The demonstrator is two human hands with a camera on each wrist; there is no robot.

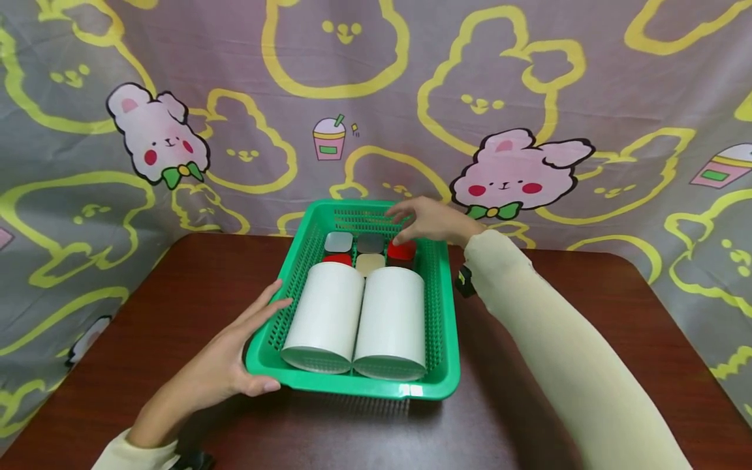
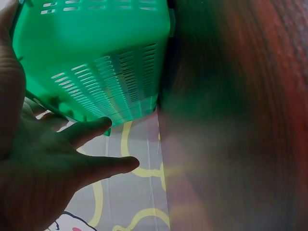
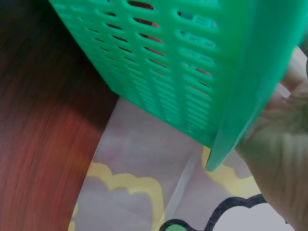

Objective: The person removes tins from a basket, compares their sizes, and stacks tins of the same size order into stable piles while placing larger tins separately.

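A green plastic basket (image 1: pixel 451 326) stands on the table, angled slightly. In its front part lie two large white cylinders (image 1: pixel 329 307), side by side. Behind them sit several small square-topped containers, with grey, dark, beige and red tops, among them a red-topped container (image 1: pixel 402 250) at the back right. My left hand (image 1: pixel 229 352) is at the basket's left front corner, fingers spread along the rim and thumb apart from them. My right hand (image 1: pixel 431 220) reaches over the right back rim, its thumb tip overlapping the red top, its fingers parted above.
The dark reddish-brown table (image 1: pixel 546 365) extends on both sides of the basket. Close behind its back edge hangs a greyish-pink curtain (image 1: pixel 376 117) with yellow outlines and cartoon rabbits.
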